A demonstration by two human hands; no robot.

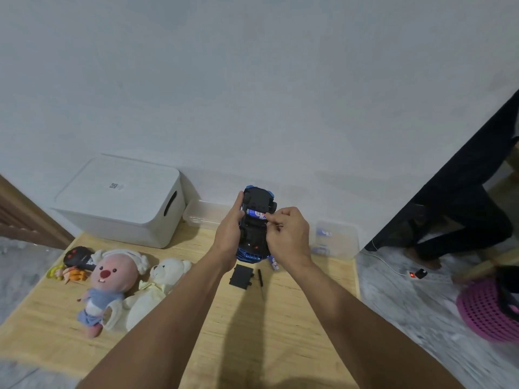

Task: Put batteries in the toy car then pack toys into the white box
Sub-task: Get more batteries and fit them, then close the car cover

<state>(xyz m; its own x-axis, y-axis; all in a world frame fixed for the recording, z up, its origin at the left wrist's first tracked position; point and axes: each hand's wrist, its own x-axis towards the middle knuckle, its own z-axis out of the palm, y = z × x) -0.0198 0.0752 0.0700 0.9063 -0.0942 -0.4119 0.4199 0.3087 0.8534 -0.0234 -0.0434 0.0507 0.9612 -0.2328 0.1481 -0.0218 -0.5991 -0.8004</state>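
Note:
My left hand [229, 230] grips the blue toy car [256, 220] by its left side, holding it upside down above the wooden table [295, 318]. My right hand [289, 234] pinches a blue-and-white battery [257, 213] lying in the car's open underside compartment. The black battery cover [241, 277] and a small black screwdriver [260, 277] lie on the table just below the car. Another battery [273, 263] rests beside them. The white box [123, 202] stands closed at the table's back left.
Plush toys lie at the left: a pink one [108, 282], a cream bear [157, 287], a black toy [78, 258] and a small orange-yellow one [66, 273]. Clear plastic containers [335, 237] with batteries sit at the back right. A pink basket [488, 310] and a person's legs are on the floor at the right.

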